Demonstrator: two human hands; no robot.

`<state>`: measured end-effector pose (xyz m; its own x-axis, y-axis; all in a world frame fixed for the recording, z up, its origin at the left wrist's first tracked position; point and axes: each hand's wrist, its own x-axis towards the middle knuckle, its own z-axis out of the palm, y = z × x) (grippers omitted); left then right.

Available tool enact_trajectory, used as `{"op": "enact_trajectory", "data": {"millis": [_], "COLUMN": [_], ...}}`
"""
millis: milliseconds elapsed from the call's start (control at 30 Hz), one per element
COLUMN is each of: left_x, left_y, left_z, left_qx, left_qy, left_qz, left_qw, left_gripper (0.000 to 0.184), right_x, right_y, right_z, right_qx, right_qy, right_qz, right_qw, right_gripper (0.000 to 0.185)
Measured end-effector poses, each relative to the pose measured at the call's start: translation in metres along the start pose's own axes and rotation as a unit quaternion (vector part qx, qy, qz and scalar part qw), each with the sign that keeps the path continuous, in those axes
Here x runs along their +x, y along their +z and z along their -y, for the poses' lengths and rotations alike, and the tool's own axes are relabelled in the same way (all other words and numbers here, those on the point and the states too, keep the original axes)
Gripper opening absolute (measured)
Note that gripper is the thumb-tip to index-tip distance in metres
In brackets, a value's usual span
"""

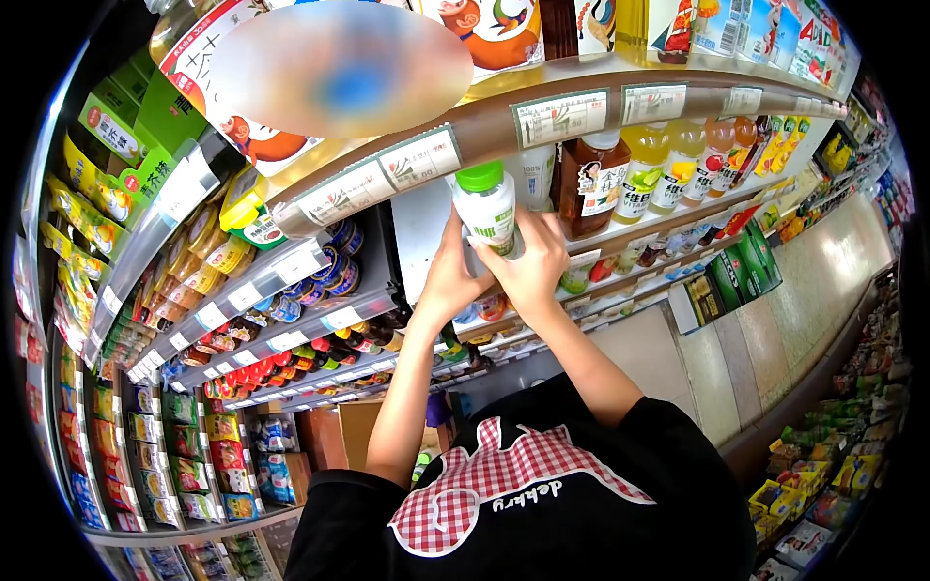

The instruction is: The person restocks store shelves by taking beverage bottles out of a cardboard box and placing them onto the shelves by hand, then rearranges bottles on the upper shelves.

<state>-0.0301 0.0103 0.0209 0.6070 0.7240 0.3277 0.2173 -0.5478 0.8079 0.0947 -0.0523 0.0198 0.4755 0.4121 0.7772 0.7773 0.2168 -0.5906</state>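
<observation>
Both hands are wrapped around a white bottle with a green cap (494, 208) at the edge of a white shelf. My left hand (453, 266) grips its left side, and my right hand (531, 257) grips its right side and lower part. The bottle stands roughly upright, its cap just below the price-tag rail. To its right on the same shelf is a brown bottle (593, 182), followed by yellow and orange drink bottles (643, 172). Another white bottle (538, 174) stands partly hidden behind my right hand.
A curved shelf rail with price tags (562, 118) runs above the hands. Shelves of jars and tins (334, 266) lie to the left. Green cartons (744, 266) sit lower right, beside the tiled floor (765, 339). Snack packets (794, 484) fill the lower right.
</observation>
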Motion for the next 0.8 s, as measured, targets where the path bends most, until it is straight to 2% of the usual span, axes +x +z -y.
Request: {"op": "enact_trajectory", "data": {"millis": [33, 167, 267, 367, 467, 567, 800], "left_x": [-0.001, -0.002, -0.003, -0.005, -0.007, -0.007, -0.002], "left_y": [0.002, 0.012, 0.011, 0.012, 0.013, 0.004, 0.001], "left_z": [-0.002, 0.018, 0.016, 0.018, 0.02, 0.004, 0.008], "left_qx": [-0.019, -0.023, 0.01, 0.011, 0.026, 0.045, 0.121], "left_qy": [0.001, -0.014, 0.007, -0.01, -0.011, -0.047, 0.023], "left_qz": [0.006, -0.023, -0.034, -0.031, -0.022, 0.027, 0.025], "left_qw": [1.0, 0.999, 0.999, 0.999, 0.999, 0.998, 0.992], "left_gripper": [0.097, 0.071, 0.065, 0.061, 0.06, 0.069, 0.075], "right_x": [-0.001, -0.012, -0.01, -0.014, -0.018, -0.019, -0.019], "right_y": [0.001, 0.009, 0.005, 0.003, 0.0, 0.001, 0.007], "right_z": [0.0, -0.005, -0.002, 0.0, -0.001, -0.001, -0.007], "right_qx": [-0.008, -0.01, -0.031, -0.032, -0.029, -0.029, -0.071], "right_qy": [0.006, 0.018, 0.025, 0.036, 0.058, 0.053, 0.029], "right_qz": [0.008, 0.028, 0.041, 0.049, 0.079, 0.068, 0.024], "right_qw": [1.0, 0.999, 0.998, 0.998, 0.995, 0.996, 0.997], "right_gripper": [0.053, 0.055, 0.057, 0.06, 0.06, 0.058, 0.049]}}
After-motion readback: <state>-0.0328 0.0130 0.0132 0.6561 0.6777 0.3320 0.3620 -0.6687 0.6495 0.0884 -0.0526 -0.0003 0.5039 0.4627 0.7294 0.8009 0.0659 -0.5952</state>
